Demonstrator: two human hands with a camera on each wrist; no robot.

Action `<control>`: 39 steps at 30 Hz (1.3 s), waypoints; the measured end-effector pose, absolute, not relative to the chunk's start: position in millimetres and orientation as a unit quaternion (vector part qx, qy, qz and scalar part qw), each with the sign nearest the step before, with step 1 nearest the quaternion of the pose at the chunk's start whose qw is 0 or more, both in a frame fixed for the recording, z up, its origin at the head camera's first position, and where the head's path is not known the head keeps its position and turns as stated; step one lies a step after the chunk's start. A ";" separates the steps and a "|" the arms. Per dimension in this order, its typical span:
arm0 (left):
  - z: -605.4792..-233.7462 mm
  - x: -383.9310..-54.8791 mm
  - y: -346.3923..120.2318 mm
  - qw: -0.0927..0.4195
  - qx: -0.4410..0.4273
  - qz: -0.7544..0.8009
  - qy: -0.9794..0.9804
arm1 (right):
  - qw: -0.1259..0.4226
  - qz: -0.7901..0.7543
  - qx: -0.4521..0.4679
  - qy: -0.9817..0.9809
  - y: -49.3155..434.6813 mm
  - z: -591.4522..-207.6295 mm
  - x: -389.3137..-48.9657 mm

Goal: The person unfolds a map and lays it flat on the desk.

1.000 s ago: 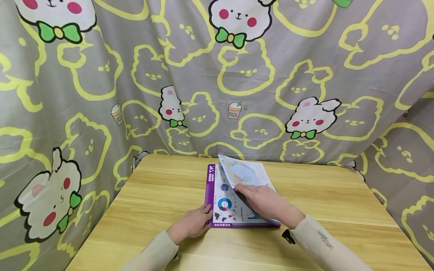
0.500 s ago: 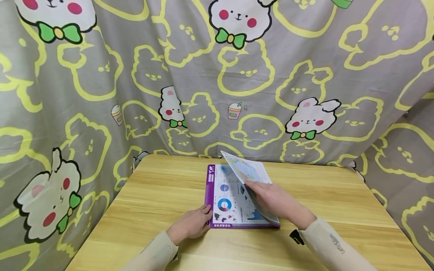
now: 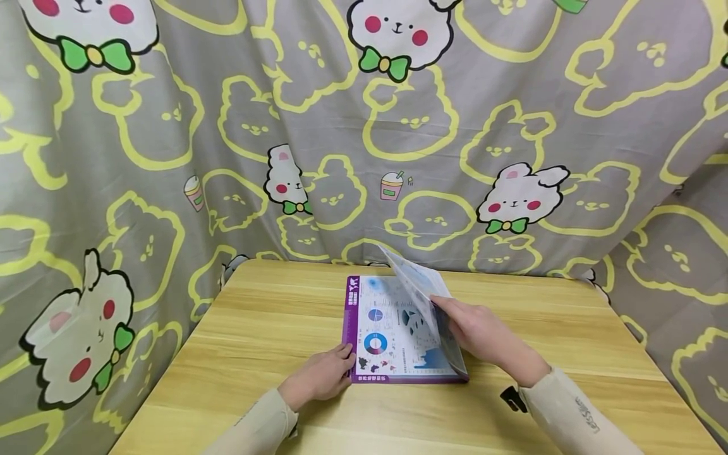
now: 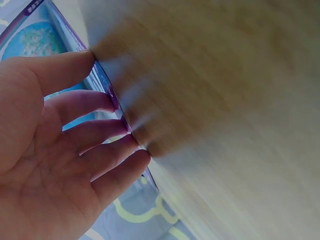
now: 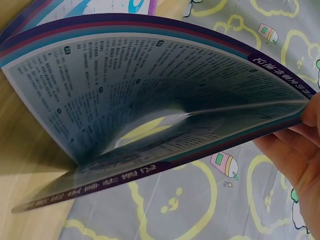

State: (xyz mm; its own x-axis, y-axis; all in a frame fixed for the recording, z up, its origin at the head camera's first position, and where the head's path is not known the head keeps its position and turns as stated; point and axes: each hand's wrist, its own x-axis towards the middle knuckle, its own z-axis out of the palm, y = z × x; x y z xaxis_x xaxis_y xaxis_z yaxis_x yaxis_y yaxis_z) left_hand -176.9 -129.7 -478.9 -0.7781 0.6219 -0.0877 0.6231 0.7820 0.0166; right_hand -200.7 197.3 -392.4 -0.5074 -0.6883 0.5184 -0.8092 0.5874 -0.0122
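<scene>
A folded map (image 3: pixel 375 319) with a purple border and printed charts lies on the wooden table. Its upper sheets (image 3: pixel 415 275) are lifted and tilt toward the right. My left hand (image 3: pixel 320 374) rests at the map's left edge; in the left wrist view the same hand (image 4: pixel 55 140) has its fingers and thumb lightly bent, tips touching that edge. My right hand (image 3: pixel 486 332) holds the lifted sheets. In the right wrist view the bowed sheets (image 5: pixel 115 80) show rows of small print, and the right hand (image 5: pixel 300 155) pinches their edge at the far right.
The wooden table (image 3: pixel 256 303) extends on both sides of the map. A grey curtain (image 3: pixel 341 126) with yellow outlines and white rabbits hangs behind it and along the sides.
My right hand has moved right, carrying the lifted sheets with it, so they stand steeper and more of the chart page below shows. The left hand has stayed at the left edge.
</scene>
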 end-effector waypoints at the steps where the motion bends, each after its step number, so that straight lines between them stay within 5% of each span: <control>1: -479.2 -177.0 -129.7 0.044 0.331 -0.008 0.942 | 0.239 0.133 0.436 -0.857 198.9 -392.7 -200.5; 18: -479.8 -177.1 -130.6 0.049 0.327 -0.004 0.944 | 0.341 0.172 0.424 -0.821 221.1 -395.4 -201.9; 39: -478.5 -176.2 -128.7 0.042 0.333 -0.012 0.942 | 0.401 0.158 0.368 -0.824 266.9 -392.1 -190.9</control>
State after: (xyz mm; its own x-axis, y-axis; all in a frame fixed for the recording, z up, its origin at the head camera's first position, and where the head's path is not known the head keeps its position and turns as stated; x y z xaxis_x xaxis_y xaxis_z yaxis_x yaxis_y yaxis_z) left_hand -176.2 -128.7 -478.5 -0.7746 0.6264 -0.0866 0.6285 0.7778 0.0049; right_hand -190.9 266.9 -392.1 -0.4074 -0.4792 0.7774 -0.7328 0.6796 0.0349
